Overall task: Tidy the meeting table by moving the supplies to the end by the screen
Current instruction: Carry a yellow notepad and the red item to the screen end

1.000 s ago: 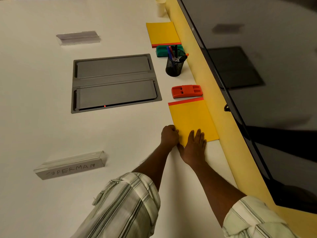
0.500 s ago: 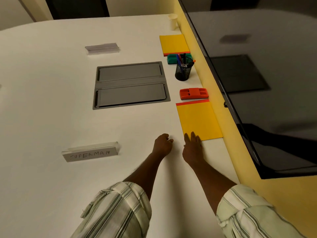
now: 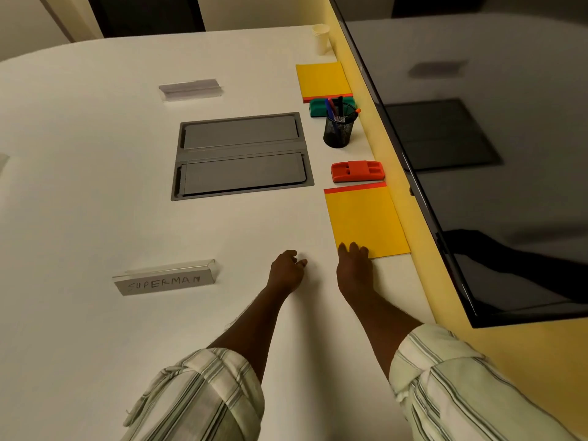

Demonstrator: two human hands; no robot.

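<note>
A yellow notepad [image 3: 366, 219] with a red top strip lies flat by the screen [image 3: 477, 154]. My right hand [image 3: 353, 268] rests on the table with its fingertips on the pad's near left corner, holding nothing. My left hand [image 3: 286, 273] lies to the left of the pad, fingers loosely curled, empty. Beyond the pad along the screen edge sit a red eraser [image 3: 356, 171], a black mesh pen cup [image 3: 338, 128] with markers, a green eraser [image 3: 319, 106], a second yellow notepad [image 3: 323, 80] and a paper cup [image 3: 320, 39].
A clear name plate reading SUPERMAN [image 3: 165, 276] stands left of my left hand. Another name plate [image 3: 191, 89] stands at the far side. A grey recessed cable box [image 3: 241, 155] sits in the white table [image 3: 95, 186]. A yellow wall strip runs under the screen.
Both hands have drawn back from the near notepad: my left hand left its corner and moved left, my right hand slid back to the pad's near edge. The view has pulled back.
</note>
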